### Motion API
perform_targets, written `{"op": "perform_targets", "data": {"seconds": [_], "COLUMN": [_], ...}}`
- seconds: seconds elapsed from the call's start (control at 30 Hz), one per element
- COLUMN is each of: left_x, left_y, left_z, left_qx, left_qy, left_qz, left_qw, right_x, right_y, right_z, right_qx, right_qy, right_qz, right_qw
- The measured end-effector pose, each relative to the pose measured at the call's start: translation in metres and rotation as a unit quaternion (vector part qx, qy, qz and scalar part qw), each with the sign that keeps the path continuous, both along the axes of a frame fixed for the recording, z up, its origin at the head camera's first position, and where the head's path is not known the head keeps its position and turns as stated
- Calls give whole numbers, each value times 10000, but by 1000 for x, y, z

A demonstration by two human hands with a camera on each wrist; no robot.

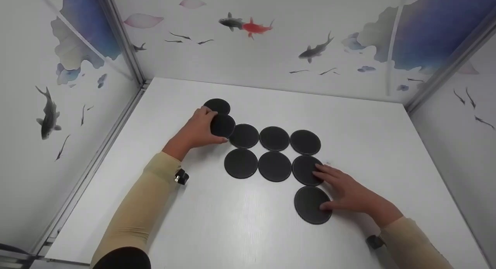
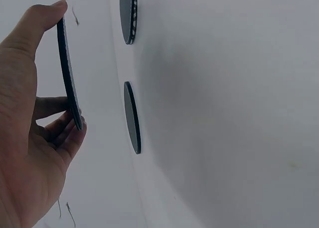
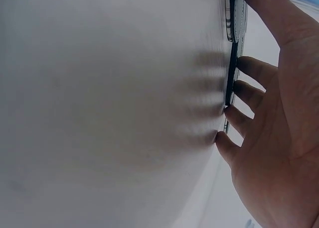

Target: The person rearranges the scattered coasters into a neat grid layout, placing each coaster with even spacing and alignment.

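Observation:
My left hand (image 1: 199,127) holds a round black coaster (image 1: 223,125) by its edges, thumb on one side and fingers on the other. In the left wrist view this coaster (image 2: 68,71) is clear of the white table, and another coaster (image 2: 132,118) lies beyond it. A flat coaster (image 1: 217,105) sits just behind the held one. My right hand (image 1: 350,193) rests its spread fingertips on the right-end coaster (image 1: 306,170) of the front row. Its thumb touches the nearest coaster (image 1: 311,205); the right wrist view shows the fingertips along the coasters' edges.
Several more black coasters lie edge to edge in two rows, among them one in the back row (image 1: 274,138) and one in the front row (image 1: 241,163). White panels with painted fish enclose the table (image 1: 217,226) at the back and sides, along metal frame rails (image 1: 120,36).

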State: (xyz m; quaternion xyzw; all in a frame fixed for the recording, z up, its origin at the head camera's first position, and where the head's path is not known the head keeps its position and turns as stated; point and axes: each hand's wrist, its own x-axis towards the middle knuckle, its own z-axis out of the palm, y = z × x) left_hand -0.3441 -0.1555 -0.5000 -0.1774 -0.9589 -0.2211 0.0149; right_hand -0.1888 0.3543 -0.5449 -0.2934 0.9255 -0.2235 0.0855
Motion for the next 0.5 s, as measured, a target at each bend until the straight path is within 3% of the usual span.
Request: {"op": "perform_targets", "data": {"seconds": [0.5], "left_x": [18], "left_y": [21], "left_z": [3], "left_qx": [-80], "left_qy": [29], "left_qz": [-625], "left_qw": [9980], "right_x": [1], "right_y": [-3], "right_z": [0], "right_qx": [126], "right_qy": [-152], "right_qz": [-186], "right_qw": [9996]}}
